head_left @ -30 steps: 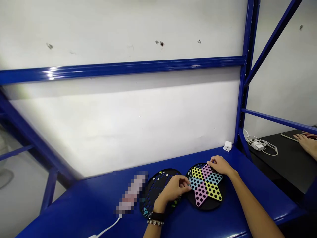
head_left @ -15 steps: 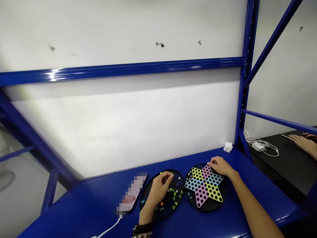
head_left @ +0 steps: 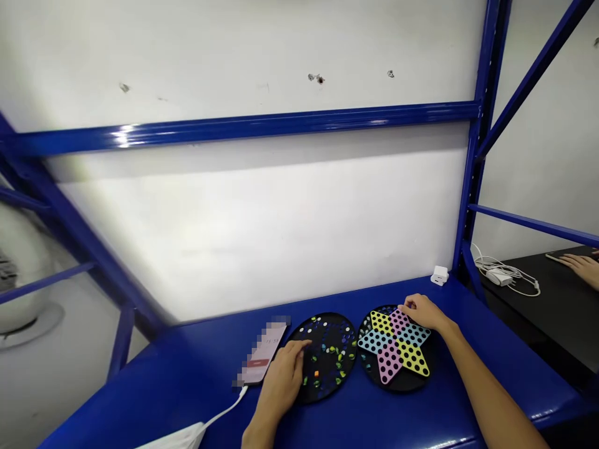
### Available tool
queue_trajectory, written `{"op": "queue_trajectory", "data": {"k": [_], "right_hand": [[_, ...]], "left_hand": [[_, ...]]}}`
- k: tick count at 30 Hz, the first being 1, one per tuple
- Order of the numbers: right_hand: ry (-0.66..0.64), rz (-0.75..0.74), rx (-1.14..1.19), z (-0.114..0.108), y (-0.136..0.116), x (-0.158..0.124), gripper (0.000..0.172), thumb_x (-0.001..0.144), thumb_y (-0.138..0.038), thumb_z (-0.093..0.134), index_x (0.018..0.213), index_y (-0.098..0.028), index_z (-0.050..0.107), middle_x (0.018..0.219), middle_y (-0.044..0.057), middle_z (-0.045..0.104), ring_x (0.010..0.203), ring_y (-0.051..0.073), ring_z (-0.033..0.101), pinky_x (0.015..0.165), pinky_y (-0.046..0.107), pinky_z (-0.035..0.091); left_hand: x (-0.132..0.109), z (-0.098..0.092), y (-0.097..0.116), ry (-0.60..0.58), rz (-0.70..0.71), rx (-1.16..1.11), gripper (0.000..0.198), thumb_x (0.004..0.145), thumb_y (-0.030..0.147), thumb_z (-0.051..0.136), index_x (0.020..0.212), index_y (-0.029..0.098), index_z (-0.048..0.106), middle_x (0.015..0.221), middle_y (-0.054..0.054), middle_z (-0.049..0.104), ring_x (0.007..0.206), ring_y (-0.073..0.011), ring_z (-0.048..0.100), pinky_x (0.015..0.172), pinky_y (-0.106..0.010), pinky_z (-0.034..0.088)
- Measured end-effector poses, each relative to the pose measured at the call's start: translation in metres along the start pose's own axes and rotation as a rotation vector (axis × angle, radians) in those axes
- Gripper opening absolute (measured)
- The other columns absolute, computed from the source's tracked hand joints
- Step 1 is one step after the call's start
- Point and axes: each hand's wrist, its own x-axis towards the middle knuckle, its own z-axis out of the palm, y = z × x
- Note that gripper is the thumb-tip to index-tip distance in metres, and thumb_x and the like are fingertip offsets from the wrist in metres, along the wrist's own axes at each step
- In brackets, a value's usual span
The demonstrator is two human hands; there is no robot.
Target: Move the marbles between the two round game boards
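Two round black boards: one marble board (head_left: 332, 349) on the left, one star board (head_left: 397, 352) on the right. One phone (head_left: 264, 355) near left, one white plug (head_left: 440, 275) far right, one cabled charger (head_left: 498, 279) beyond.

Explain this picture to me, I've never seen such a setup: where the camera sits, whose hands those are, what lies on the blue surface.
No machine: a person works with two bare hands, and the camera sits on that person's head, looking forward and down. On the blue shelf lie a round black tray of small coloured pieces, a round board with a pastel star full of holes, a phone on a white cable, and a small white plug by the wall. The left hand lies open on the tray's left edge. The right hand has its fingers curled at the board's far rim; whether they pinch a piece is too small to tell. The hand at far right, on the black table, is a co-worker's.
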Motion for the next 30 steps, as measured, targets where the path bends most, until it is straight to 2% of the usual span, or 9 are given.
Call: {"op": "queue_trajectory", "data": {"k": [5,8,12,15,18,21,23,26,30], "right_hand": [[0.008,-0.015,-0.004,0.003,0.003,0.002,0.037,0.090,-0.049,0.049,0.070,-0.020,0.060,0.067,0.002,0.064,0.065,0.015,0.057,0.057,0.024,0.034],[-0.001,-0.016,0.002,0.004,0.003,0.003,0.036,0.090,-0.048,0.050,0.070,-0.020,0.060,0.066,0.002,0.063,0.065,0.015,0.057,0.058,0.024,0.034],[-0.003,-0.018,0.014,0.003,0.001,0.002,0.036,0.090,-0.048,0.050,0.070,-0.020,0.061,0.067,0.002,0.064,0.065,0.016,0.057,0.058,0.024,0.035],[-0.002,-0.012,0.027,0.002,0.000,0.001,0.035,0.089,-0.048,0.051,0.070,-0.020,0.061,0.067,0.002,0.064,0.065,0.016,0.058,0.058,0.025,0.035],[-0.008,-0.009,0.026,0.001,0.000,0.000,0.036,0.089,-0.049,0.051,0.070,-0.020,0.061,0.066,0.002,0.064,0.065,0.016,0.058,0.058,0.024,0.034],[-0.011,-0.009,0.020,0.001,0.001,0.000,0.035,0.089,-0.049,0.052,0.070,-0.020,0.062,0.067,0.002,0.064,0.066,0.016,0.058,0.058,0.024,0.034],[-0.009,-0.005,0.024,0.001,0.001,0.000,0.035,0.088,-0.049,0.052,0.071,-0.020,0.062,0.067,0.002,0.064,0.067,0.016,0.057,0.058,0.025,0.035],[-0.020,-0.003,0.031,0.002,0.002,0.001,0.034,0.087,-0.048,0.053,0.071,-0.020,0.063,0.066,0.002,0.064,0.066,0.017,0.057,0.058,0.025,0.035],[-0.015,-0.018,0.027,0.003,0.003,0.001,0.034,0.088,-0.047,0.051,0.071,-0.020,0.062,0.066,0.002,0.063,0.065,0.016,0.057,0.058,0.025,0.035]], "left_hand": [[0.000,0.015,0.023,-0.095,0.029,0.095,0.035,0.094,0.036,0.041,0.119,0.030,0.065,0.115,-0.005,0.067,0.107,-0.0258,0.061,0.086,-0.040,0.050],[0.000,0.019,0.034,-0.095,0.033,0.107,0.030,0.093,0.035,0.045,0.110,0.030,0.069,0.108,-0.005,0.068,0.103,-0.0255,0.062,0.085,-0.039,0.049],[0.001,0.015,0.036,-0.085,0.025,0.042,0.024,0.091,0.036,0.048,0.097,0.029,0.071,0.100,-0.003,0.070,0.098,-0.0239,0.064,0.086,-0.038,0.049],[0.002,0.001,0.025,0.041,-0.024,-0.035,0.030,0.092,0.043,0.044,0.100,0.028,0.069,0.098,-0.003,0.070,0.095,-0.0224,0.065,0.085,-0.036,0.051],[0.002,-0.020,0.003,0.171,-0.126,-0.034,0.037,0.090,0.051,0.043,0.101,0.026,0.069,0.095,-0.003,0.071,0.086,-0.0223,0.065,0.081,-0.036,0.052],[-0.002,-0.038,-0.023,0.126,-0.228,0.045,0.036,0.086,0.051,0.046,0.100,0.028,0.069,0.092,-0.002,0.072,0.081,-0.0212,0.066,0.075,-0.032,0.053],[-0.005,-0.043,-0.034,0.073,-0.268,0.110,0.034,0.086,0.048,0.046,0.100,0.029,0.070,0.091,-0.001,0.073,0.082,-0.0210,0.067,0.073,-0.030,0.053],[-0.008,-0.040,-0.040,0.001,-0.230,0.150,0.032,0.086,0.045,0.046,0.100,0.030,0.071,0.097,-0.001,0.073,0.084,-0.0210,0.068,0.076,-0.031,0.053],[-0.008,-0.032,-0.036,-0.076,-0.155,0.122,0.032,0.086,0.044,0.048,0.102,0.030,0.072,0.100,-0.002,0.073,0.087,-0.0219,0.067,0.083,-0.034,0.052]]}}
